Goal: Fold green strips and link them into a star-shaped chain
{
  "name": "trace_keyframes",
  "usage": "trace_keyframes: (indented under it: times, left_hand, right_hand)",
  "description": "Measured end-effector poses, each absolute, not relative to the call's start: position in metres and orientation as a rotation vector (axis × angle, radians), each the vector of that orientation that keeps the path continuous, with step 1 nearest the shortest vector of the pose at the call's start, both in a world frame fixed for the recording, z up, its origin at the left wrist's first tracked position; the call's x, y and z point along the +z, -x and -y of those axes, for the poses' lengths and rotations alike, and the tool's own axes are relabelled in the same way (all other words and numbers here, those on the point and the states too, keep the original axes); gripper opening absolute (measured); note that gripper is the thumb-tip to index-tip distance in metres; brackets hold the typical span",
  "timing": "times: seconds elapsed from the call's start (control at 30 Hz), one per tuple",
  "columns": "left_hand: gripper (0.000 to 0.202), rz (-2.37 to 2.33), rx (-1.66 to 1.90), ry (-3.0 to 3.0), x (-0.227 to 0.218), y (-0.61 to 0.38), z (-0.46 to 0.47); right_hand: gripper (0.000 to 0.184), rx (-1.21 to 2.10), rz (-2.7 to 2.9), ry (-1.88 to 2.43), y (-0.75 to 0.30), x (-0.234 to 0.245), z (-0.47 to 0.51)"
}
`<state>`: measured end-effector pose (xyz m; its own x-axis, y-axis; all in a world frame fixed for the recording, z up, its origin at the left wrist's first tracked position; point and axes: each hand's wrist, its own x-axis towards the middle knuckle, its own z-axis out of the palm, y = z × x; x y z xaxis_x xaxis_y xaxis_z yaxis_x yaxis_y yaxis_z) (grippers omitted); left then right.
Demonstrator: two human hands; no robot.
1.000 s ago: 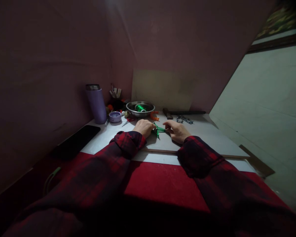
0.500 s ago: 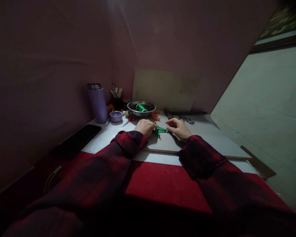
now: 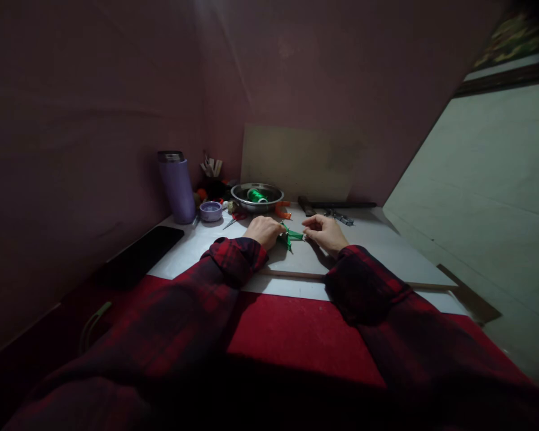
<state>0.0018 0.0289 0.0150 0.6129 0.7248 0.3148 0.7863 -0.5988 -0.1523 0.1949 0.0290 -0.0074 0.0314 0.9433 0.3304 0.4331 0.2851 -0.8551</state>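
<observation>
A small star-like shape of green thread point(image 3: 295, 235) lies on the white board point(image 3: 372, 251), stretched between several small pins or nails. My left hand point(image 3: 264, 231) rests at its left side, fingers curled and closed on the green thread. At the right tip of the shape, my right hand point(image 3: 326, 232) pinches the thread between thumb and forefinger. Behind my hands, a steel bowl point(image 3: 238, 200) holds a spool of green thread point(image 3: 257, 196). Part of the green shape is hidden by my left fingers.
A purple tumbler point(image 3: 177, 188), a small purple container point(image 3: 211, 211) and scissors point(image 3: 233, 220) stand or lie at left. A dark phone point(image 3: 144, 254) lies nearer. Orange thread point(image 3: 282, 209), a hammer point(image 3: 306, 206) and a metal chain-like strip point(image 3: 340, 217) lie behind my hands.
Both hands stay almost where they were, at the green thread. The whole view shifts very slightly; nothing is taken up or let go.
</observation>
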Motion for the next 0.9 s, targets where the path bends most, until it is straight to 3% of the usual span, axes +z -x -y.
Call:
trace_keyframes:
  times: [0.6,0.9]
  left_hand:
    - [0.034,1.228,-0.315,2.556,0.015,-0.002,-0.03]
    - [0.035,1.219,-0.312,2.555,0.013,-0.001,-0.032]
  right_hand:
    - [0.016,0.785,1.493,1.339,-0.191,-0.001,-0.022]
    - [0.013,0.375,1.822,1.348,-0.2,-0.002,-0.022]
